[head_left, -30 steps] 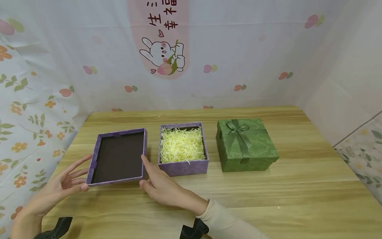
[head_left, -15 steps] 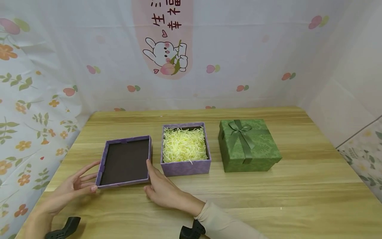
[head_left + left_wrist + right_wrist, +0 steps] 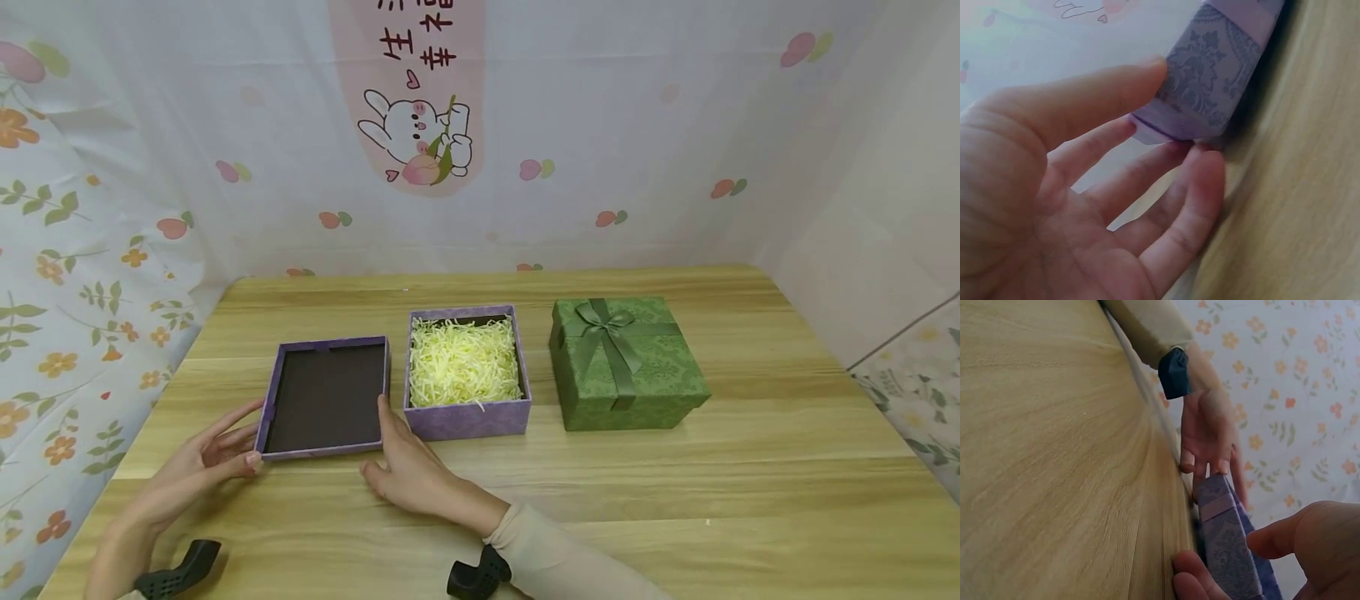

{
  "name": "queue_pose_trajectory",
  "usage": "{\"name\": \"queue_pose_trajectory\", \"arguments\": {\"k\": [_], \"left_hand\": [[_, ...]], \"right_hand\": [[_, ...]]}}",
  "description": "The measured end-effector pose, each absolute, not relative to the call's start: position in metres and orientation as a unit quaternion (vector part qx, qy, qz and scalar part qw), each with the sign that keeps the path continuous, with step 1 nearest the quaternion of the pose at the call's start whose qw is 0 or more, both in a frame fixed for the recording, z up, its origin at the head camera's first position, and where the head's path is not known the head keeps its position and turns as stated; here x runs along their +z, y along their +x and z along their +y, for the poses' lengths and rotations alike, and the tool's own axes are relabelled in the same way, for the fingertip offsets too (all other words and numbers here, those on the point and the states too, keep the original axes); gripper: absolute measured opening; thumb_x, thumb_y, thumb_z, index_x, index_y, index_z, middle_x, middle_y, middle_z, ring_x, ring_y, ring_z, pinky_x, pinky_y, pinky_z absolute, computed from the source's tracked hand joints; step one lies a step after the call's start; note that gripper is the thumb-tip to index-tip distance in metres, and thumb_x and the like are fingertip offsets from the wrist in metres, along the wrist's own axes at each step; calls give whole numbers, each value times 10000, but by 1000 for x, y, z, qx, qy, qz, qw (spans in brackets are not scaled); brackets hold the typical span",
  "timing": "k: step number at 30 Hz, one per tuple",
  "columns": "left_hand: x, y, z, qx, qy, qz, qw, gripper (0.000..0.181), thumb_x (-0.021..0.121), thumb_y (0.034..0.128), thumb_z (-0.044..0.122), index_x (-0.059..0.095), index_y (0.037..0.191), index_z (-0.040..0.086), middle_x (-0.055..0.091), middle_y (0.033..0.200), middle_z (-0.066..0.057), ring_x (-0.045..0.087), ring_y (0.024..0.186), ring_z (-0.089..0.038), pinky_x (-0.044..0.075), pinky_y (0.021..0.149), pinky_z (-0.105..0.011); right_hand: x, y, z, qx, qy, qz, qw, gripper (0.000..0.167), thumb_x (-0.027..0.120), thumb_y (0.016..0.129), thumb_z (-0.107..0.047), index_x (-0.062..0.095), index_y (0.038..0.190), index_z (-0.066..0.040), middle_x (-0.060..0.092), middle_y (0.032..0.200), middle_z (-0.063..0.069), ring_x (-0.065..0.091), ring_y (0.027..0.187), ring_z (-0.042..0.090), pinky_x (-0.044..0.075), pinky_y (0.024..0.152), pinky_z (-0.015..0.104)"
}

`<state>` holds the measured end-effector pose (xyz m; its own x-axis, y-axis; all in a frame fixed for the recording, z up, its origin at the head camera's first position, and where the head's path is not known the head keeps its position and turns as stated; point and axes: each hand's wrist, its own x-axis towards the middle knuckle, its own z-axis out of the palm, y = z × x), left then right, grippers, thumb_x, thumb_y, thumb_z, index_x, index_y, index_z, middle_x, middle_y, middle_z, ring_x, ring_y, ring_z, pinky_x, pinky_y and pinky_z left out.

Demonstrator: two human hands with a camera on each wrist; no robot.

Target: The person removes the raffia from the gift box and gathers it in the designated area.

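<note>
A purple box lid [image 3: 326, 398] lies upturned at the left of the table, its dark inside facing up. My left hand [image 3: 198, 471] holds its near left corner; the thumb touches the front wall, the fingers the left side. Close up in the left wrist view, the lid [image 3: 1210, 69] shows a floral pattern and a ribbon band. My right hand [image 3: 420, 479] touches the lid's right side with an extended index finger, its thumb spread apart in front. Right of the lid stands the purple box base [image 3: 468, 422], filled with pale yellow shredded paper [image 3: 463, 362].
A green gift box [image 3: 628, 362] with a ribbon bow stands at the right on the wooden table [image 3: 637, 508]. Patterned white cloth [image 3: 615, 108] hangs behind the table, and floral cloth [image 3: 97, 317] hangs on the left.
Both hands have moved the purple lid rightward, closer to the box base, and lowered it from a tilt to lie flatter. The box base and green box stay put.
</note>
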<state>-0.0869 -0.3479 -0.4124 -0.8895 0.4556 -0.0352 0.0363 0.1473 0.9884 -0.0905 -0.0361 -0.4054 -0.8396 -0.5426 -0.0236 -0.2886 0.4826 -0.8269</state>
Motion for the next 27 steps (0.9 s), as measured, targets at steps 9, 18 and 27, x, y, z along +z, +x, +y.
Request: {"name": "queue_pose_trajectory", "arguments": {"k": [9, 18, 27], "left_hand": [[-415, -87, -343, 617, 145, 759, 150, 657, 485, 940, -39, 162, 1496, 95, 449, 1321, 166, 483, 1154, -3, 510, 817, -288], [-418, -90, -340, 592, 150, 781, 131, 630, 500, 939, -19, 197, 1485, 62, 425, 1360, 137, 447, 1173, 36, 501, 828, -258], [-416, -86, -339, 565, 136, 805, 120, 606, 521, 939, 16, 233, 1472, 41, 423, 1347, 144, 486, 1126, 37, 503, 811, -241]], "right_hand": [[-409, -92, -37, -437, -239, 855, 148, 799, 539, 935, -229, -8, 1493, -64, 88, 1530, 136, 140, 1377, 207, 238, 1085, 360], [-409, -91, -36, -394, -236, 875, 155, 833, 543, 934, -284, -39, 1491, -69, 77, 1522, 176, 136, 1378, 247, 279, 1064, 414], [-402, -82, -22, -412, -275, 850, 179, 817, 543, 943, -280, -28, 1494, -86, 4, 1523, 200, 535, 1109, 126, 431, 930, 295]]}}
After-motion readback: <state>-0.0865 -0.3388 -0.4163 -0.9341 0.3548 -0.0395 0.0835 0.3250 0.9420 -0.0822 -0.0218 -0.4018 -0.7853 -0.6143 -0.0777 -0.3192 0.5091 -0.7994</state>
